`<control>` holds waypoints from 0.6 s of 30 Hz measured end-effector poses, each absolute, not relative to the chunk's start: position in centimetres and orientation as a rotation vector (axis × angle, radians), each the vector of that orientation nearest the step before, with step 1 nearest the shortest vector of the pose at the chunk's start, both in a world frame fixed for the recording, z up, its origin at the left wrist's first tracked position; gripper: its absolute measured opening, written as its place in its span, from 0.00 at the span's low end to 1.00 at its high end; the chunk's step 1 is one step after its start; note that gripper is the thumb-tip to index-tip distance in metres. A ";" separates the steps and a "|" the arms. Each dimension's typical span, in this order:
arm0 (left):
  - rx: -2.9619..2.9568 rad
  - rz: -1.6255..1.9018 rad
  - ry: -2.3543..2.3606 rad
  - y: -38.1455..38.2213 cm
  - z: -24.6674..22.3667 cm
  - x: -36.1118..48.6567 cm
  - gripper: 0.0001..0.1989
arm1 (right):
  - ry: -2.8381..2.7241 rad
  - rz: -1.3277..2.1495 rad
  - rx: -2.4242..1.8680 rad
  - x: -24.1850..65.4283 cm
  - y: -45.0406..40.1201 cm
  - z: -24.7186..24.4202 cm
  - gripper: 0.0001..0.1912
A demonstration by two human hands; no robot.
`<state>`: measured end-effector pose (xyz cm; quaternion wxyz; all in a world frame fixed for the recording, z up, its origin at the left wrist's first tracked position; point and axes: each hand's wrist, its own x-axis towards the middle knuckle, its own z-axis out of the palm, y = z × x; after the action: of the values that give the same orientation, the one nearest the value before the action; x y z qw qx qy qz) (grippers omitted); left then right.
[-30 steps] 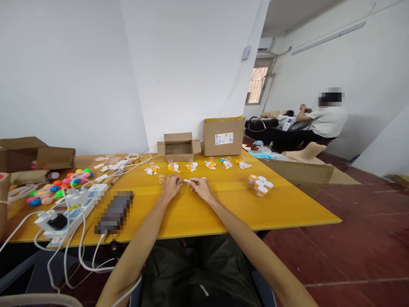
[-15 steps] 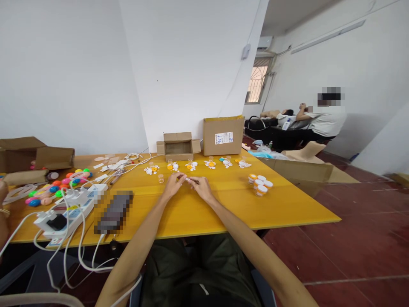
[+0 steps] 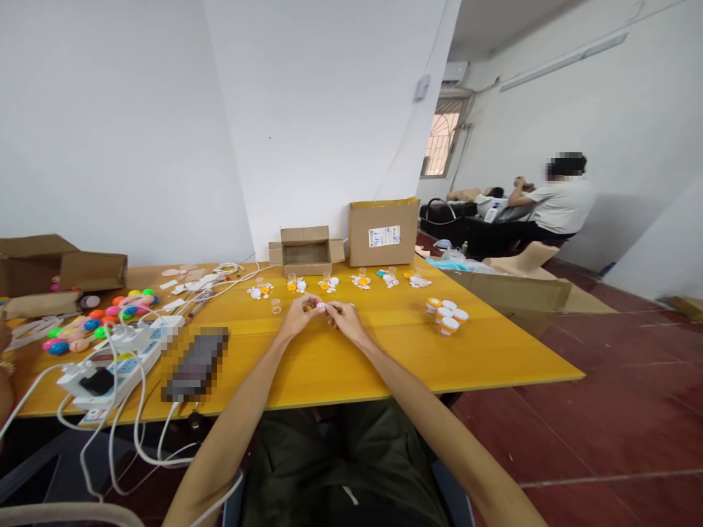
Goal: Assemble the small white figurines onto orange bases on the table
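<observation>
Both of the person's bare hands are meeting over the middle of the glossy yellow tabletop (image 3: 340,366), just in front of a row of small white and yellow plastic pieces (image 3: 329,284) that is lying across the far part of the surface. The left hand (image 3: 299,316) and the right hand (image 3: 343,320) are bringing their fingertips together around a tiny white round piece (image 3: 321,306), which is sitting between the two sets of fingers just above the table; the fingers of both hands are pinching in on it, though it is too small to tell exactly how each finger is pressing. A small clear plastic cup (image 3: 276,306) is standing just left of the left hand. To the right, well apart from the hands, a cluster of small white jars with orange bands (image 3: 447,315) is standing on the table. Behind the row, an open brown cardboard box (image 3: 306,250) and a taller closed cardboard box (image 3: 384,233) are sitting against the wall. On the left side, a white power strip with tangled white cables (image 3: 118,351) and a heap of bright multicoloured plastic balls (image 3: 99,322) are lying. In the background on the right, another person in a white shirt (image 3: 557,205) is sitting with their back turned.
</observation>
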<state>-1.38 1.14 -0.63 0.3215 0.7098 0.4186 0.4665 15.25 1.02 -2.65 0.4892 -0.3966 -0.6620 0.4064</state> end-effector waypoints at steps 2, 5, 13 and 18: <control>1.847 1.208 1.077 1.1 -0.7 -1.3 0.11 | -1.629 0.985 -0.964 15.3 1.1 -2.7 0.16; 1.821 1.197 1.045 1.1 -0.7 -1.2 0.12 | -1.647 0.963 -0.955 15.3 1.1 -2.7 0.17; 1.807 1.191 1.044 0.9 -0.6 -1.0 0.14 | -1.701 0.884 -0.977 15.2 1.3 -3.1 0.20; 1.827 1.181 1.031 0.8 -0.6 -1.1 0.15 | -1.713 0.847 -1.000 15.2 1.5 -3.3 0.22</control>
<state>-1.05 0.81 -0.56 0.3590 0.7083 0.3997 0.4580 15.17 1.51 -3.32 0.4727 -0.4085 -0.6998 0.3462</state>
